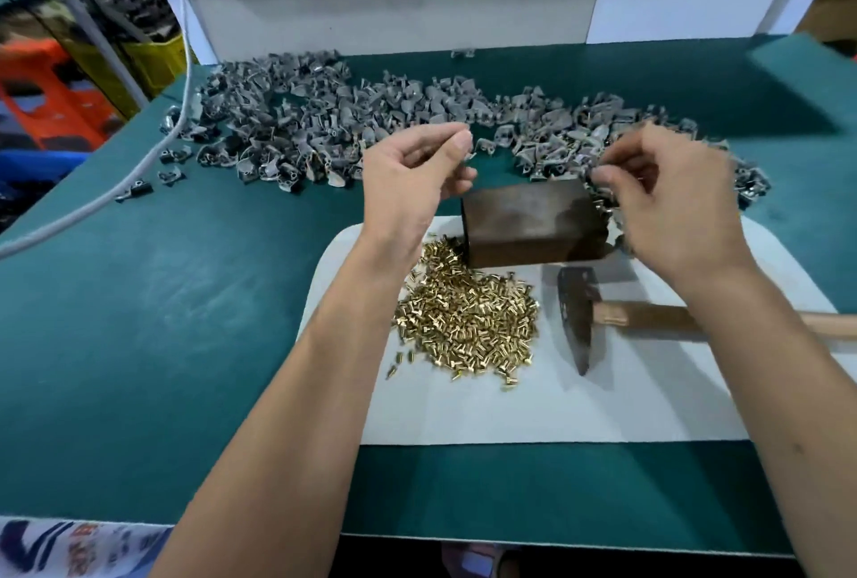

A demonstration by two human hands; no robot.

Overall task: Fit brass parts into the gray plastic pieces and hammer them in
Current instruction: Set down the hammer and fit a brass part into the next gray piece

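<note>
Brass parts: small shiny flanged pins heaped mid-frame on a white mat, just below the left wrist, touching the lower left corner of a dark metal block. Gray plastic pieces: dull curved clips in a wide band across the upper frame, beyond both hands. Left hand raised above the block's left end, thumb and forefinger pinched together near a gray piece; what sits between them is too small to tell. Right hand at the block's right end, fingers curled, tips pinching a blurred gray piece. Hammer, dark steel head and wooden handle, flat on the mat under the right forearm. Green table; white cord at left.
</note>
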